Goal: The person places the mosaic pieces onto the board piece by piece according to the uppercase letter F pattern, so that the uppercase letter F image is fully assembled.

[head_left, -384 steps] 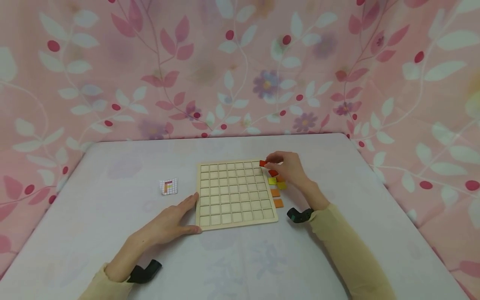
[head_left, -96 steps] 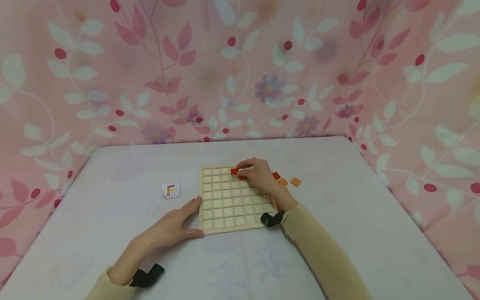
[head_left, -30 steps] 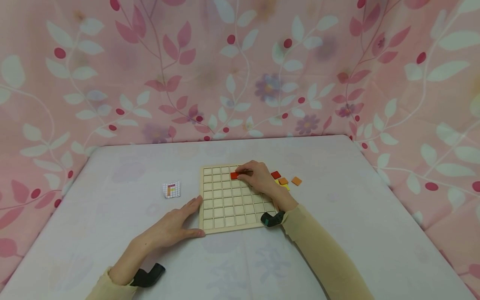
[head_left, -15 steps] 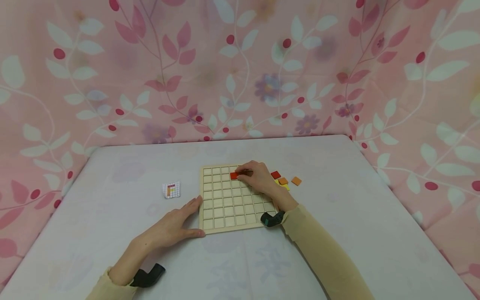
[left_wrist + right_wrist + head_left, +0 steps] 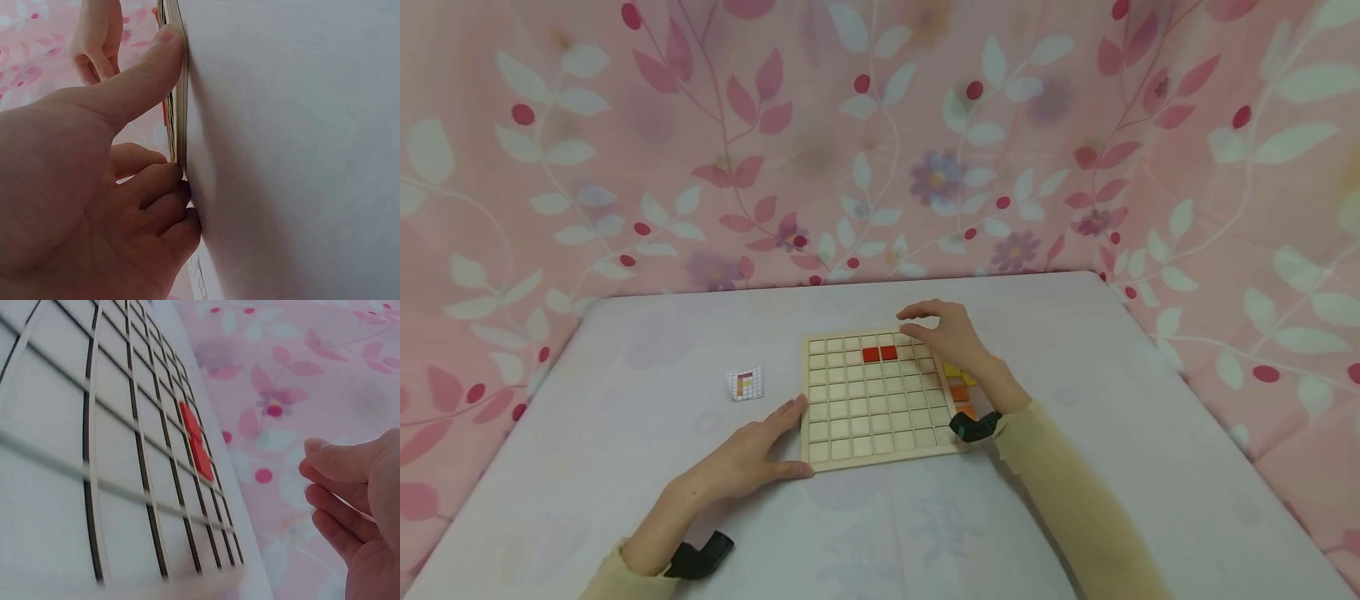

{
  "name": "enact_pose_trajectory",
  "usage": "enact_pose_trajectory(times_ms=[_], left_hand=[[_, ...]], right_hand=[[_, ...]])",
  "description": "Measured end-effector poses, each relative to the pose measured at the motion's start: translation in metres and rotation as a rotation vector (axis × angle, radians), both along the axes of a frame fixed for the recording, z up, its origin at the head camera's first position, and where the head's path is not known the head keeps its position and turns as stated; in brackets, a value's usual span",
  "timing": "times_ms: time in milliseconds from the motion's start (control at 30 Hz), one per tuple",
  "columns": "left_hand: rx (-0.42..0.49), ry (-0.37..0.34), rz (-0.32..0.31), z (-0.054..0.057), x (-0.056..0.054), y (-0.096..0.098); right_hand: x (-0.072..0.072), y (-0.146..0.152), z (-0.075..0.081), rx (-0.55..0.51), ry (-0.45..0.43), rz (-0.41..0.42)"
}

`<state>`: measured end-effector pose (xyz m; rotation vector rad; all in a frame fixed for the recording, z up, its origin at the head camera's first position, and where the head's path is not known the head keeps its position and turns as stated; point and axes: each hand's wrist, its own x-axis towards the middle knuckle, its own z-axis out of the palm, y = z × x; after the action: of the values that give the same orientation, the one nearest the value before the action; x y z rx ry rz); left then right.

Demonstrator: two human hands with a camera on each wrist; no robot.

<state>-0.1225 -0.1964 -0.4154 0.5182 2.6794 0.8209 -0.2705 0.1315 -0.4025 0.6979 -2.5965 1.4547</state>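
Grid board: The wooden grid board (image 5: pixel 872 408) lies on the desk (image 5: pixel 850 542), between its left and right edges and short of its far edge.
Red tiles: Two red square tiles (image 5: pixel 889 352) lie side by side in the second row from the board's far edge. Full seating cannot be confirmed; a raised tile would likely tip if brushed.
Left hand: The left hand (image 5: pixel 737 461) braces without clasping, fingers along the board's left edge, thumb at its near-left corner. Uneven pressure could pivot the board and shift the tiles.
Right hand: The right hand (image 5: pixel 953 335) is released and carries nothing, thumb and fingers parted above the board's far-right corner. A low sweep across the rows could dislodge the red tiles.
Loose tiles: Yellow tiles (image 5: pixel 952 370) and orange tiles (image 5: pixel 959 392) lie by the board's right edge, partly hidden by the right arm. A dragging sleeve (image 5: pixel 1075 483) could scatter them toward the desk's right edge.
Wrist camera: The right wrist camera (image 5: pixel 975 427) overlaps the board's right rim in the head view; contact cannot be determined. If lowered, it could catch the rim.
Paper chart: The gridded paper chart (image 5: pixel 745 384) lies toward the desk's left edge, apart from the board. Being light, it could slide if bumped.
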Motion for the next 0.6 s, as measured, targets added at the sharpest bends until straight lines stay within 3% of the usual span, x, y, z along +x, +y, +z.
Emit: enact_pose_trajectory(times_ms=[267, 600], left_hand=[[-0.001, -0.015, 0.003, 0.0, 0.0, 0.001], [0.002, -0.013, 0.01, 0.0, -0.001, 0.002]], right_hand=[[0.003, 0.041, 0.001, 0.102, -0.077, -0.096], [0.006, 0.078, -0.015, 0.164, -0.119, -0.156]])
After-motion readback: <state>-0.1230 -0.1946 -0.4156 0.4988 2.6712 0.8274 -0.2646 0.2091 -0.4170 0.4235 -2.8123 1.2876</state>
